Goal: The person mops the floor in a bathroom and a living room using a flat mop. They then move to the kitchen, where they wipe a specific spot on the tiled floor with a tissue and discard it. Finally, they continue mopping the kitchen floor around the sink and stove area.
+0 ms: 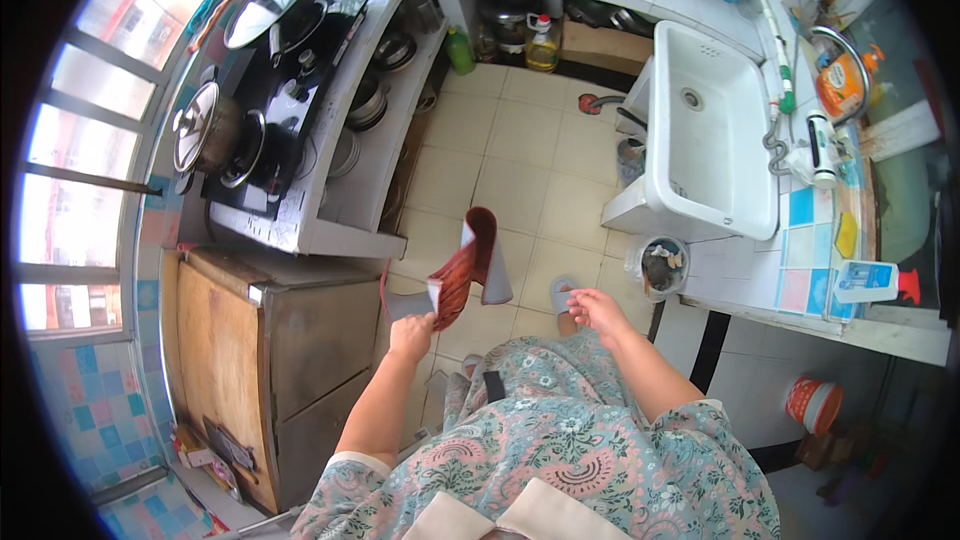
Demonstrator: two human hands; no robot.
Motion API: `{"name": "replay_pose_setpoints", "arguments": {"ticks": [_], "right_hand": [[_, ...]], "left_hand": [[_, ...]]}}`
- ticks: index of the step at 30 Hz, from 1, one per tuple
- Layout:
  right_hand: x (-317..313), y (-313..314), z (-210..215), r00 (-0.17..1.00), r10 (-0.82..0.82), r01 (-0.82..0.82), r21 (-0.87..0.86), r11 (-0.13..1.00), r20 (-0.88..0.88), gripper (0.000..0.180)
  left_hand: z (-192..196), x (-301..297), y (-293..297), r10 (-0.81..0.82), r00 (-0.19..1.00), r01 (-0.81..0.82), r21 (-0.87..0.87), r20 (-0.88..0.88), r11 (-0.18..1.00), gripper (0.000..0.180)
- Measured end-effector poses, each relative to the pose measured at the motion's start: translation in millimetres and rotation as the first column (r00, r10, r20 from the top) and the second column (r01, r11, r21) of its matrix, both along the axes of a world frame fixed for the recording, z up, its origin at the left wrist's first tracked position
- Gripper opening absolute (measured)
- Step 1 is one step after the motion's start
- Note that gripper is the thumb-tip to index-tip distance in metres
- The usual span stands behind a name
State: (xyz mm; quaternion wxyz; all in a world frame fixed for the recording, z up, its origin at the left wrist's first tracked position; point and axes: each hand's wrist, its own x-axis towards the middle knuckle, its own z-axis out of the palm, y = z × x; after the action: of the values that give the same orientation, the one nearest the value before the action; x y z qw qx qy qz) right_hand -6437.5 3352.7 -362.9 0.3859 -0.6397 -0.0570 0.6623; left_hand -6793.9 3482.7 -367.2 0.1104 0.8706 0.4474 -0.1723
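Note:
My left hand (411,336) is closed on the edge of a red-brown patterned sheet (460,285) with a pale grey back. The sheet hangs in curled folds above the tiled floor, and a thin red cord (384,285) shows at its left side. What exactly this sheet is I cannot tell. To the right, apart from it, my right hand (597,317) is raised with thumb and fingertips drawn together. Whether anything small sits in that pinch is too small to see. Below the right hand a grey slipper (562,292) is on my foot.
A gas stove (290,90) with a lidded pot (212,135) and a wok (285,15) stands at left, above a brown cabinet (320,340). On the right are a white sink (715,140) and a lined bin (662,268). An oil bottle (542,48) stands at the back.

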Motion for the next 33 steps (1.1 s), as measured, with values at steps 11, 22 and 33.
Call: {"name": "replay_pose_setpoints", "arguments": {"ticks": [11,22,33], "right_hand": [[4,24,26,0.949,0.182,-0.262,0.321,0.910,0.258,0.043],[-36,48,100,0.515,-0.109,-0.614,0.455,0.645,0.850,0.102],[95,112,167,0.584,-0.659,-0.026,0.823,0.568,0.474,0.017]], "left_hand": [[151,97,84,0.352,0.721,-0.401,-0.055,0.597,0.914,0.028],[230,205,56,0.761,-0.093,-0.041,-0.766,0.642,0.641,0.022],[334,332,88,0.626,-0.058,0.277,-0.590,0.778,0.758,0.023]]}}
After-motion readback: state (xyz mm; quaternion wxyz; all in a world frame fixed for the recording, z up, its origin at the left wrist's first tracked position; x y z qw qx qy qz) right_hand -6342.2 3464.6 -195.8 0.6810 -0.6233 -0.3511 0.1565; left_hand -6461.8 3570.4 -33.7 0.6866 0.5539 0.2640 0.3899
